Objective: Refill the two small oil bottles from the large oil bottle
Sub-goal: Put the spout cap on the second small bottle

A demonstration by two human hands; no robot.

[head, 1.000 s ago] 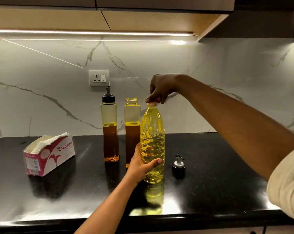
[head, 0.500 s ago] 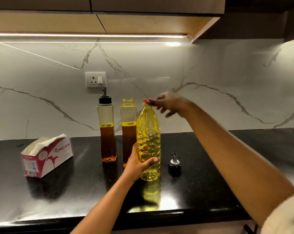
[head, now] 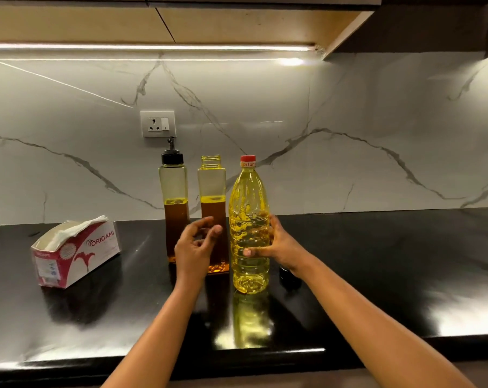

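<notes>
Right hand [head: 278, 247] grips the upright, yellow, red-capped large oil bottle [head: 248, 208]; left hand [head: 193, 247] loosely curled, empty.

Three bottles are standing in a tight row mid-counter: capped small bottle [head: 173, 191], open-necked small bottle [head: 211, 186] and large oil bottle [head: 250, 208], leaving only slim gaps between them. The left hand [head: 193, 247] is hovering before the first two, and the right hand [head: 279, 247] is gripping the large one's right side. A tissue box [head: 74, 250] is occupying the left and a black pourer cap [head: 289, 280] is sitting by the right wrist, while the counter [head: 391, 261] is lying open far right and along the front edge.
</notes>
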